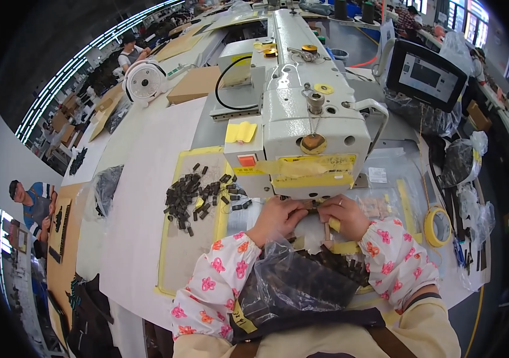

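Note:
Both hands are close together under the head of a large white industrial sewing machine. My left hand has its fingers bent and pressed together, pointing in toward the needle area. Opposite it, my right hand is pinched in the same way and wears a ring. Something small and dark shows between the fingertips, but the fingers and machine head hide most of it. Just below the hands, a clear plastic bag lies against my front, with many small dark pieces at its mouth.
Left of the machine, a heap of small black pieces lies on a yellow-taped board. A tape roll and plastic bags are at right, below a control screen. A white fan stands far left; a person is beyond the table.

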A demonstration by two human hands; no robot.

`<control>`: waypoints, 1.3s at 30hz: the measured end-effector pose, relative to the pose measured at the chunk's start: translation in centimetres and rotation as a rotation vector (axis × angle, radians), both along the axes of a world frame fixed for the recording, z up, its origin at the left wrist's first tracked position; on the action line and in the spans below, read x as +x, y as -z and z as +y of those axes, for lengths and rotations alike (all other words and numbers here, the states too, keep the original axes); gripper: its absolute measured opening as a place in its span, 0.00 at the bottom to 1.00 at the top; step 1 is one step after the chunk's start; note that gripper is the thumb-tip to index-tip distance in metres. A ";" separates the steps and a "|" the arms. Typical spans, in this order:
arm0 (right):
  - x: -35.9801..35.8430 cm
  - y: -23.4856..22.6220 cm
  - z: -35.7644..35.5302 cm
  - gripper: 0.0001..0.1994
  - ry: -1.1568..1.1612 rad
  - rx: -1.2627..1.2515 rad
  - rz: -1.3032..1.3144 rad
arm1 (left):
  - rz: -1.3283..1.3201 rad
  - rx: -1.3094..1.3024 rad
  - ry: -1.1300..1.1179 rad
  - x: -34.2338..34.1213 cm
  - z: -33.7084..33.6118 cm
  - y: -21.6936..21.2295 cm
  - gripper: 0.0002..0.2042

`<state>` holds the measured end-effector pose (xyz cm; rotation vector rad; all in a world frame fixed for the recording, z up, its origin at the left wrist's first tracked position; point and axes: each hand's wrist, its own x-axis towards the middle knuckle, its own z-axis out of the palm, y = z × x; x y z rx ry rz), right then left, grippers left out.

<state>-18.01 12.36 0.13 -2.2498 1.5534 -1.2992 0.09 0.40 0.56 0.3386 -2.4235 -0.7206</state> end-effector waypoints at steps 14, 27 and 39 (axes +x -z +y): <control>-2.6 -0.9 -1.0 0.06 0.141 0.333 -0.244 | -0.116 -0.042 -0.099 0.0 -1.0 -0.4 0.11; -2.7 -1.0 -1.1 0.05 0.072 0.248 -0.117 | -0.055 -0.079 -0.093 0.0 -0.2 0.0 0.11; -2.5 -1.1 -1.4 0.05 0.095 0.268 -0.071 | -0.107 -0.112 -0.105 0.3 -0.7 0.1 0.11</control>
